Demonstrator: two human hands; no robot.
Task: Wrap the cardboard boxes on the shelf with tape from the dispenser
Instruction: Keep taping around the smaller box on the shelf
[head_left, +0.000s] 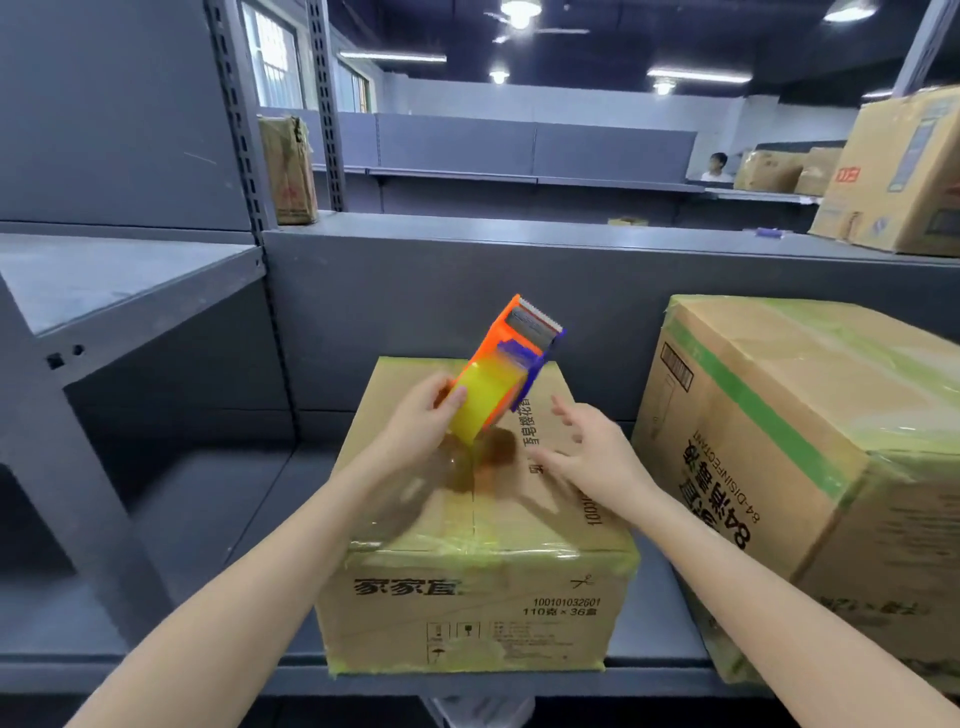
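Above the small brown cardboard box (467, 519) on the grey metal shelf (218, 499), the left hand (423, 415) grips the light, rigid orange plastic tape dispenser (498, 374) by its slippery yellow roll, while the right hand (592, 457) hovers open-fingered beside it.

A seated person (717, 167) far back, ceiling lights (698, 76) on, barred window (272, 57) left

An orange-and-blue tape dispenser (506, 371) is held tilted above a small taped cardboard box (478, 545) on the shelf (208, 509); a larger taped box (810, 467) stands beside it.
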